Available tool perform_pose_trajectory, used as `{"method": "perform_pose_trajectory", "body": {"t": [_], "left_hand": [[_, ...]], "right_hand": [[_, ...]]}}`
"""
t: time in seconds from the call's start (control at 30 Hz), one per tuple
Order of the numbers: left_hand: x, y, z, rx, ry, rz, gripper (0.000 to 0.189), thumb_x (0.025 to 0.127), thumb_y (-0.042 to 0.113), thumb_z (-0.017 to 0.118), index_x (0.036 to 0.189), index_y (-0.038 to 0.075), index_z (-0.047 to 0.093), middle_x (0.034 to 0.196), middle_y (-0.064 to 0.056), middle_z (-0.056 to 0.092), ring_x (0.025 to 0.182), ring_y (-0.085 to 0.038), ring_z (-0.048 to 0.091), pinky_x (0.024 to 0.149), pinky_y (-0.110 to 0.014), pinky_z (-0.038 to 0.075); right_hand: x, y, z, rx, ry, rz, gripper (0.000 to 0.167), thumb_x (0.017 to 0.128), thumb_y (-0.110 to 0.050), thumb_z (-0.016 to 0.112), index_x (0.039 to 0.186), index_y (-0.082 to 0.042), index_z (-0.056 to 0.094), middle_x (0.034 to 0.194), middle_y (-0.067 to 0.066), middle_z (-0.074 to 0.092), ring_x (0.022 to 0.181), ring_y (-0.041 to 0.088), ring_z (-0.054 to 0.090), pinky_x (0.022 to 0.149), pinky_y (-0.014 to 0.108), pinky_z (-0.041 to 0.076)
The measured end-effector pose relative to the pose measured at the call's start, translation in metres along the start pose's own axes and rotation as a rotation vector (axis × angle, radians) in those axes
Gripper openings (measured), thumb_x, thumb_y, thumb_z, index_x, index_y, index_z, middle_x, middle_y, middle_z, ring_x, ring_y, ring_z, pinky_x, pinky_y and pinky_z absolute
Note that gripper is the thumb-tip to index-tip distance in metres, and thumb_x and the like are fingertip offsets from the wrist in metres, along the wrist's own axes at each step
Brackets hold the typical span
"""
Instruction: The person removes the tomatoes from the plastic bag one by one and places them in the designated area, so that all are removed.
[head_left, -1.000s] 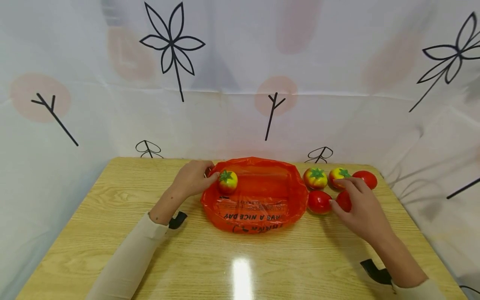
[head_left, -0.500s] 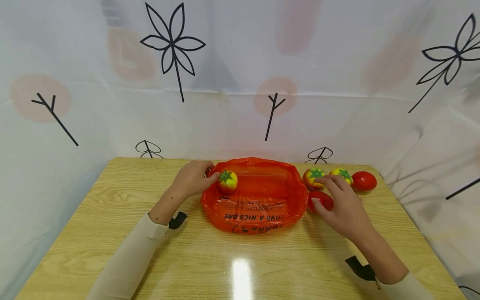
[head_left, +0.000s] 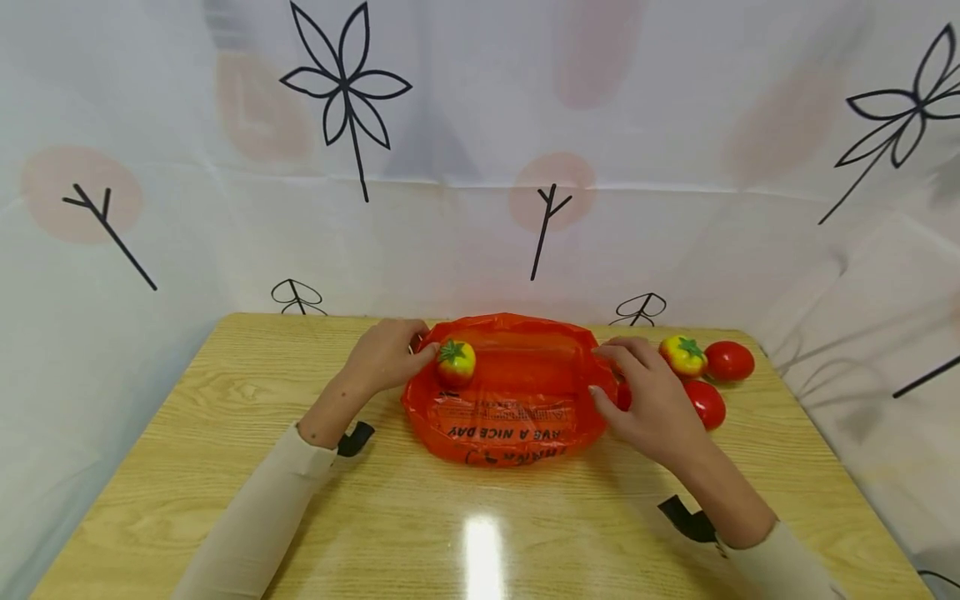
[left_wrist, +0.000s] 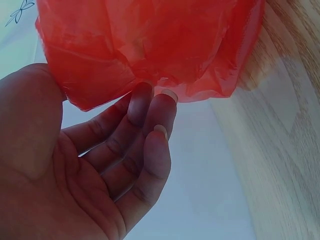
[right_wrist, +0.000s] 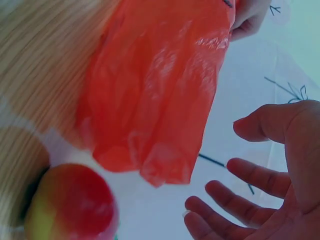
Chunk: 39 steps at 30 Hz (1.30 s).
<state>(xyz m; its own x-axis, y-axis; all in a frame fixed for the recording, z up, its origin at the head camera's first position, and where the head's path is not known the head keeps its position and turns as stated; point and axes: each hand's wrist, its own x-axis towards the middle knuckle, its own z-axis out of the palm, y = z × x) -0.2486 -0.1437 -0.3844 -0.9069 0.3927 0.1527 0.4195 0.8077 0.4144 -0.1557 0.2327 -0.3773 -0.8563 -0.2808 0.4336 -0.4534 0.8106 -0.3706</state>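
Note:
A red plastic bag (head_left: pixel 504 323) with dark lettering stands on the table, mouth up and spread wide. Inside, near its left side, is a red-and-yellow tomato (head_left: pixel 457 364) with a green top. My left hand (head_left: pixel 386 357) holds the left rim between thumb and fingers; in the left wrist view the fingers (left_wrist: pixel 152 135) lie against the outside. At the right rim is my right hand (head_left: pixel 654 402), thumb and fingers spread. The right wrist view shows this hand (right_wrist: pixel 265 185) holding nothing, apart from the bag. Beside the bag there sits a red-and-yellow tomato (right_wrist: pixel 72 205).
Right of the right hand are a yellow-red tomato (head_left: pixel 683 357) with a green top and two red ones (head_left: pixel 730 362), one nearer. Another red tomato (head_left: pixel 624 396) is mostly hidden by the hand. A patterned white cloth (head_left: pixel 465 233) hangs behind the wooden table (head_left: pixel 225 400).
My right hand has moved left, from among the tomatoes on the right to the bag's right rim. The left hand and the bag have stayed in place.

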Motion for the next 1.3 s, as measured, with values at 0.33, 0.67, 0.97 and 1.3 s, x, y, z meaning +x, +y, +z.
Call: {"method": "perform_pose_trajectory", "body": {"t": [0.33, 0.67, 0.97, 1.3], "left_hand": [[0.0, 0.0, 0.0, -0.012, -0.007, -0.015, 0.026, 0.103, 0.031, 0.066, 0.109, 0.007, 0.074, 0.088, -0.003, 0.071, 0.068, -0.017, 0.058, 0.062, -0.033, 0.05], [0.001, 0.0, 0.001, -0.009, 0.0, -0.014, 0.025, 0.102, 0.031, 0.066, 0.106, 0.008, 0.074, 0.085, -0.002, 0.069, 0.067, -0.018, 0.057, 0.06, -0.033, 0.048], [0.0, 0.003, 0.0, -0.015, 0.001, -0.029, 0.027, 0.103, 0.031, 0.066, 0.111, 0.007, 0.074, 0.092, -0.004, 0.073, 0.071, -0.017, 0.061, 0.064, -0.033, 0.052], [0.001, -0.001, 0.001, -0.016, 0.013, -0.013, 0.026, 0.103, 0.031, 0.066, 0.11, 0.007, 0.075, 0.091, -0.003, 0.073, 0.07, -0.016, 0.061, 0.064, -0.033, 0.052]], "right_hand": [[0.013, -0.013, 0.009, 0.023, -0.028, -0.011, 0.044, 0.092, -0.015, 0.078, 0.133, -0.005, 0.065, 0.136, 0.014, 0.059, 0.118, 0.035, 0.061, 0.095, 0.056, 0.057], [0.023, -0.022, 0.02, 0.059, -0.053, -0.037, 0.044, 0.093, -0.016, 0.078, 0.134, -0.006, 0.066, 0.132, 0.013, 0.06, 0.113, 0.034, 0.062, 0.092, 0.053, 0.057], [0.03, -0.04, 0.026, 0.073, -0.084, -0.058, 0.046, 0.093, -0.02, 0.079, 0.135, -0.007, 0.065, 0.132, 0.013, 0.061, 0.114, 0.032, 0.062, 0.096, 0.053, 0.056], [0.037, -0.061, 0.036, 0.097, -0.13, -0.066, 0.048, 0.092, -0.023, 0.079, 0.135, -0.009, 0.064, 0.132, 0.011, 0.061, 0.111, 0.028, 0.064, 0.093, 0.046, 0.058]]}}
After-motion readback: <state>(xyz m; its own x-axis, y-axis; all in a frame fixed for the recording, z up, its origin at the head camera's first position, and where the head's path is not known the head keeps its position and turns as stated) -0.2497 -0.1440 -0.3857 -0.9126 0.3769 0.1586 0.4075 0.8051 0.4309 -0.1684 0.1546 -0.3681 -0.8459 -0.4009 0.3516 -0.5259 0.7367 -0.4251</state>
